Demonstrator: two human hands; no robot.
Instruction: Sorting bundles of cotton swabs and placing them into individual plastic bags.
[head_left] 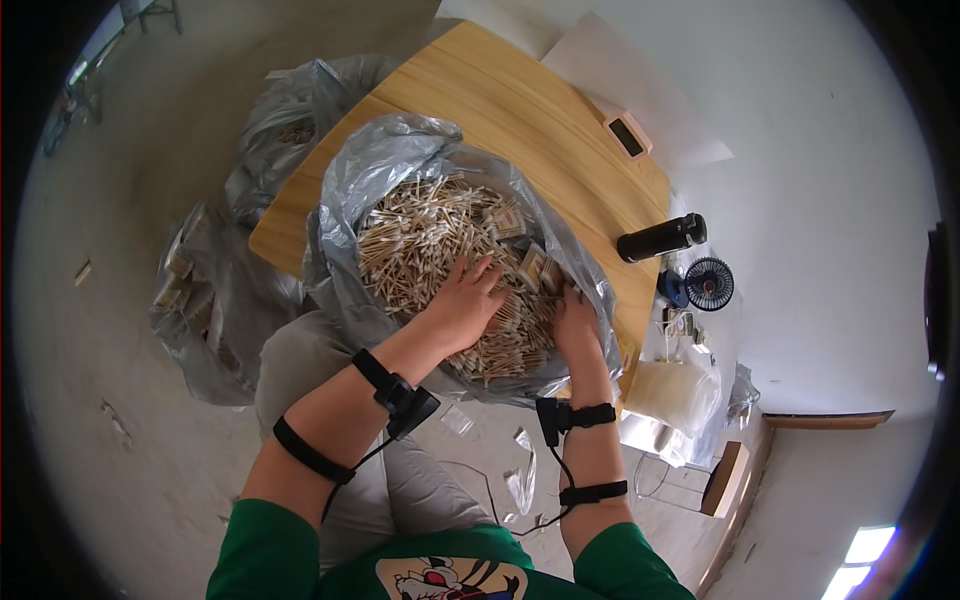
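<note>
Grey plastic forms an open bag (390,145) at the edge of your wooden table (500,90), full of loose cotton swabs (415,235) with small packs (540,268) on top. Your left hand (465,308) lies on the swabs, fingers spread. Your right hand (576,325) dips in near the packs, fingertips hidden; whether it grips anything, I cannot tell.

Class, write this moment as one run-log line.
gray bag: open, holding cotton swabs and small packs | left hand: on swabs | right hand: inside bag, near packs
</note>
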